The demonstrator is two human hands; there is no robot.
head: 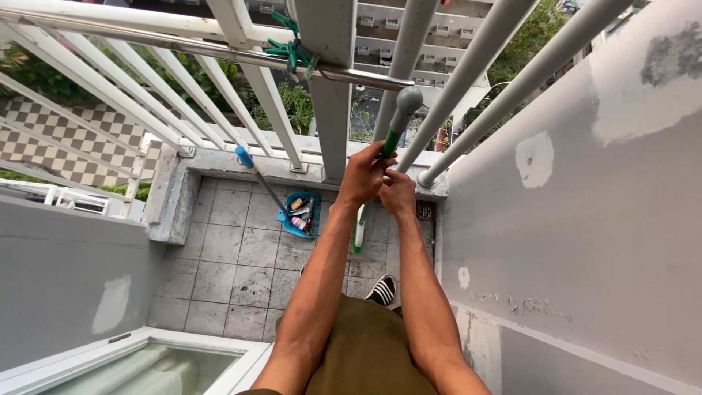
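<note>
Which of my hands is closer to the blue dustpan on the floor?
Left. The left hand grips the green-handled pole on the side toward the blue dustpan; the right hand holds the pole on the far side of it.

My only view rides on the head, looking steeply down and forward past both forearms to the grey tiled balcony floor (241, 271). The white metal railing (219, 95) crosses close overhead.

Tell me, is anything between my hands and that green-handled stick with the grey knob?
Nothing visible. The left hand and right hand are both already on the green-handled stick, just below its grey knob. The white railing bars stand behind it.
</note>
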